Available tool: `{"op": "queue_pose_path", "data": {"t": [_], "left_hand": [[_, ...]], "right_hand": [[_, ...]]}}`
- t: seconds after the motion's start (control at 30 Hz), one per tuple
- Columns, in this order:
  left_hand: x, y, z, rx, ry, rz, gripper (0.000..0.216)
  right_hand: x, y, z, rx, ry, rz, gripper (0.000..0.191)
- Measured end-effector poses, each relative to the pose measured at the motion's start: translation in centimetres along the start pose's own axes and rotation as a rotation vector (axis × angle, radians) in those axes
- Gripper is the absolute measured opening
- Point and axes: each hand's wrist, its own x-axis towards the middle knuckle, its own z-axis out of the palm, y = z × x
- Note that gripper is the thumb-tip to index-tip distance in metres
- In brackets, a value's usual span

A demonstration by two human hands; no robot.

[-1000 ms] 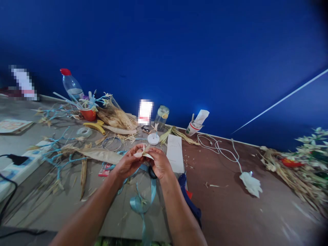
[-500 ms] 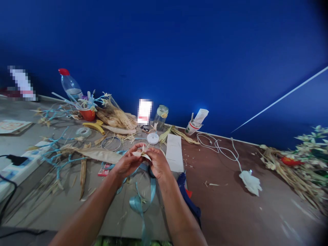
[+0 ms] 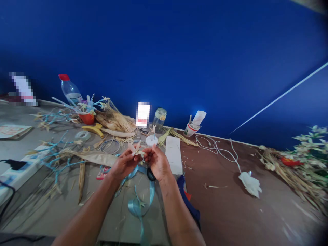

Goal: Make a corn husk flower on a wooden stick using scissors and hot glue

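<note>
Both my hands meet above the table's middle, pinching a small pale husk flower [image 3: 135, 149] with pointed petals. My left hand [image 3: 124, 164] grips it from below left, fingers curled. My right hand [image 3: 156, 161] pinches its right side with thumb and fingertips. Under my hands lie a light blue ribbon [image 3: 139, 206] and a black round object [image 3: 151, 176]. A long dried husk leaf [image 3: 98, 157] lies just left of my left hand.
A white card [image 3: 173, 153], white disc [image 3: 151, 139], glass jar [image 3: 159, 119], paper cup [image 3: 191, 128], red pot [image 3: 87, 117], plastic bottle [image 3: 69, 89] and yellow clip [image 3: 94, 129] stand behind. A white cable [image 3: 221, 150] runs right to a white cloth [image 3: 249, 183]. Dried stalks [image 3: 294, 171] pile at right; power strip [image 3: 17, 167] at left.
The flower has been turned up between my fingers, so its petals now spread above my hands. The view has tilted slightly.
</note>
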Motion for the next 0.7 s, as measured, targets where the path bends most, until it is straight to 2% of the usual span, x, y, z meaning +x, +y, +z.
{"op": "queue_pose_path", "data": {"t": [0.1, 0.23, 0.37, 0.43, 0.6, 0.7], "left_hand": [[0.0, 0.1, -0.1, 0.003, 0.031, 0.001, 0.026], [0.0, 0.2, -0.1, 0.013, 0.046, -0.006, 0.032], [-0.1, 0.2, -0.1, 0.012, 0.054, -0.018, 0.011], [-0.1, 0.2, -0.1, 0.007, 0.057, -0.027, 0.009], [0.0, 0.2, -0.1, 0.015, 0.035, -0.031, 0.014], [-0.2, 0.2, 0.1, 0.023, 0.031, -0.023, 0.007]], "right_hand": [[0.0, -0.2, -0.1, 0.003, 0.012, 0.022, 0.046], [0.0, 0.0, 0.0, -0.018, 0.02, 0.022, 0.043], [0.3, 0.2, -0.2, -0.016, 0.127, -0.041, 0.033], [0.5, 0.3, -0.3, 0.015, 0.154, -0.064, 0.027], [0.7, 0.6, -0.6, 0.035, 0.067, -0.019, 0.018], [0.7, 0.8, -0.5, 0.046, 0.063, -0.005, 0.018]]}}
